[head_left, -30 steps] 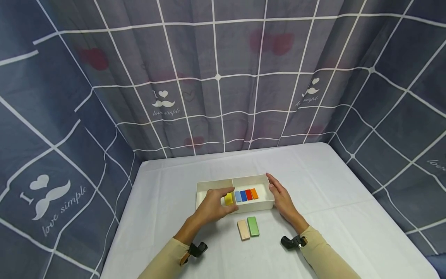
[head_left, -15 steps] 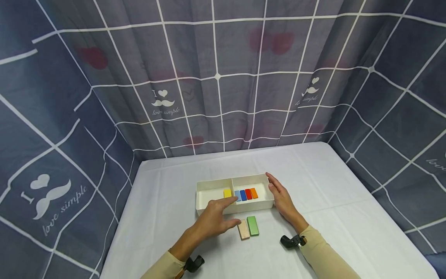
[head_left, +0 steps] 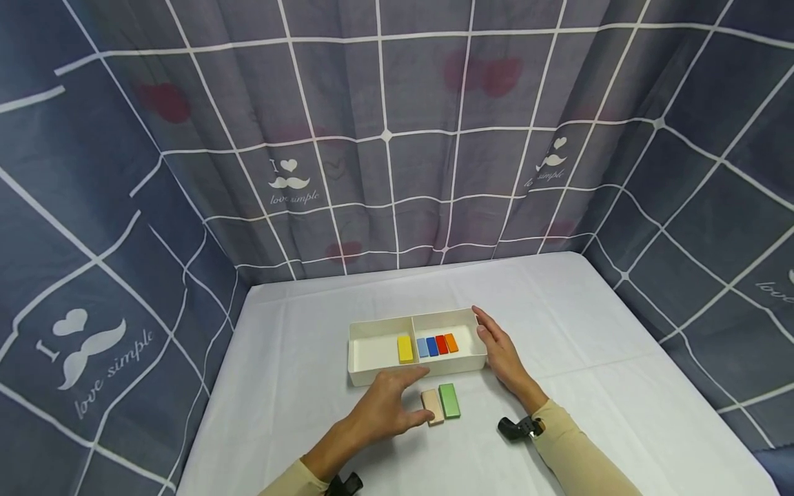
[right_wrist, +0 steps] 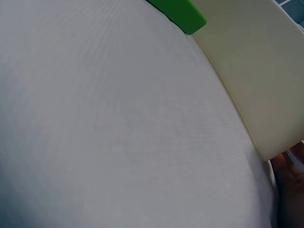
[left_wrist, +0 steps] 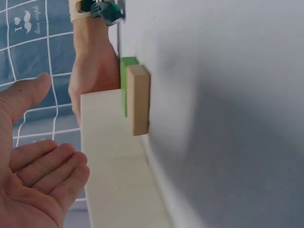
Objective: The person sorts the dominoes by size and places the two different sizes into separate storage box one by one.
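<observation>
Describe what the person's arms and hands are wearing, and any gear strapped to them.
Both hands, the left hand and the right hand, are bare, with no gloves or rings visible. Each arm wears a long beige sleeve ending at the wrist. A small black camera unit is strapped under the right wrist; a similar black unit sits at the left wrist, partly cut off by the frame edge.

One white two-compartment tray holds five small blocks: one yellow, one light blue, one dark blue, one red, one orange. Two larger blocks lie on the surface: one beige, one green.
</observation>
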### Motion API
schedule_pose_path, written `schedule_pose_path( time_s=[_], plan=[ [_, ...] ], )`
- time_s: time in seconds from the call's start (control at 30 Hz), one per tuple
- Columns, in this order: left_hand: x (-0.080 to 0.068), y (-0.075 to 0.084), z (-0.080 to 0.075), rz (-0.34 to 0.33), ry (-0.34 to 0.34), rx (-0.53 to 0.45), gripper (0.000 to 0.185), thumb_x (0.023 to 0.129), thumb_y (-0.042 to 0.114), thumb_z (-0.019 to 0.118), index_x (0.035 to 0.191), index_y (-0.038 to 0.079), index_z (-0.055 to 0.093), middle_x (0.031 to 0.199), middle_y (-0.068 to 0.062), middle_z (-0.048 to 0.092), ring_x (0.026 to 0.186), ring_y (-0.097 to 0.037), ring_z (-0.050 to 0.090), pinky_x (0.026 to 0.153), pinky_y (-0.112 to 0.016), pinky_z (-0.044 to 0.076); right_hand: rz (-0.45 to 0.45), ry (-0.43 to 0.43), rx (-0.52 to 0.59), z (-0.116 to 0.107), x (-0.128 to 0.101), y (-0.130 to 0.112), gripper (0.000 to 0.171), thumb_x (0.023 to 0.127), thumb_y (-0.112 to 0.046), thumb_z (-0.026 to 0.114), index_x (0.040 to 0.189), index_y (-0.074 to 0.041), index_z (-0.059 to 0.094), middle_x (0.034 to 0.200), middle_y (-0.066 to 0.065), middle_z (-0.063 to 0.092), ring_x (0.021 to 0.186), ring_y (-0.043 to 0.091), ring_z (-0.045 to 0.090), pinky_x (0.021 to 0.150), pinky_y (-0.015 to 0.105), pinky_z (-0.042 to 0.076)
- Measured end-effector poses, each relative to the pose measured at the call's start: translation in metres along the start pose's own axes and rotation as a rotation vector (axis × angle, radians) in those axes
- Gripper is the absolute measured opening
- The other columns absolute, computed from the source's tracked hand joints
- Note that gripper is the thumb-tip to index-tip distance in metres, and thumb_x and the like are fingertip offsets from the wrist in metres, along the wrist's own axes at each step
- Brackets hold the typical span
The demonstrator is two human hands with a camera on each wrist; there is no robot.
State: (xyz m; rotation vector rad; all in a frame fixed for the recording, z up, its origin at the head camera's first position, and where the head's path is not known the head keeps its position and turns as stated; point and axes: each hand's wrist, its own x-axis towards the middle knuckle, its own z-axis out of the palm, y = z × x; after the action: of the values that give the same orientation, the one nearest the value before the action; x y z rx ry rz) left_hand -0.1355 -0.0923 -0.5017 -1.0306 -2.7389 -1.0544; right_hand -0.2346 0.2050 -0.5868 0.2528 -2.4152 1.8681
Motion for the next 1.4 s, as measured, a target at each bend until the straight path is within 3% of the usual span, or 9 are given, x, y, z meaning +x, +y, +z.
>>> schedule_pose_path(
  time_s=[0.3,0.67,1.0,1.4],
  plan=[
    [-0.007,-0.009,0.019,-0.053,0.023,-0.017,0.069,0.081,0.019,0.100,0.139,-0.006,0.071,0.137,-0.015,0.076,0.127,-0.025,0.075,0.106,-0.039,0.062,0.007,-0.005,0.002,0.000,0.001,0.003,0.051,0.120,-0.025,0.047,0.170,-0.015,0.043,0.175,0.021,0.038,0.165,0.044,0.030,0.134,0.065,0.021],
    [-0.010,-0.018,0.037,-0.060,0.058,0.024,0.070,0.079,0.019,0.101,0.136,-0.008,0.071,0.133,-0.018,0.078,0.125,-0.030,0.076,0.108,-0.041,0.061,0.006,0.002,-0.001,0.000,0.002,0.002,0.051,0.120,-0.025,0.047,0.169,-0.016,0.043,0.175,0.021,0.039,0.165,0.044,0.030,0.135,0.065,0.022],
    [-0.009,-0.018,0.048,-0.105,0.043,0.035,0.068,0.079,0.020,0.101,0.135,-0.006,0.072,0.132,-0.016,0.078,0.125,-0.025,0.075,0.109,-0.039,0.060,0.005,0.002,-0.010,0.000,0.002,0.003,0.050,0.120,-0.023,0.047,0.169,-0.016,0.043,0.175,0.020,0.039,0.165,0.042,0.030,0.135,0.063,0.023],
    [-0.005,-0.017,0.052,-0.157,-0.027,0.028,0.063,0.084,0.021,0.098,0.136,-0.004,0.073,0.129,-0.011,0.080,0.120,-0.016,0.074,0.104,-0.034,0.062,0.000,-0.004,-0.001,0.000,0.000,0.001,0.051,0.120,-0.026,0.047,0.169,-0.014,0.042,0.174,0.021,0.039,0.164,0.046,0.032,0.134,0.067,0.023]
  ],
)
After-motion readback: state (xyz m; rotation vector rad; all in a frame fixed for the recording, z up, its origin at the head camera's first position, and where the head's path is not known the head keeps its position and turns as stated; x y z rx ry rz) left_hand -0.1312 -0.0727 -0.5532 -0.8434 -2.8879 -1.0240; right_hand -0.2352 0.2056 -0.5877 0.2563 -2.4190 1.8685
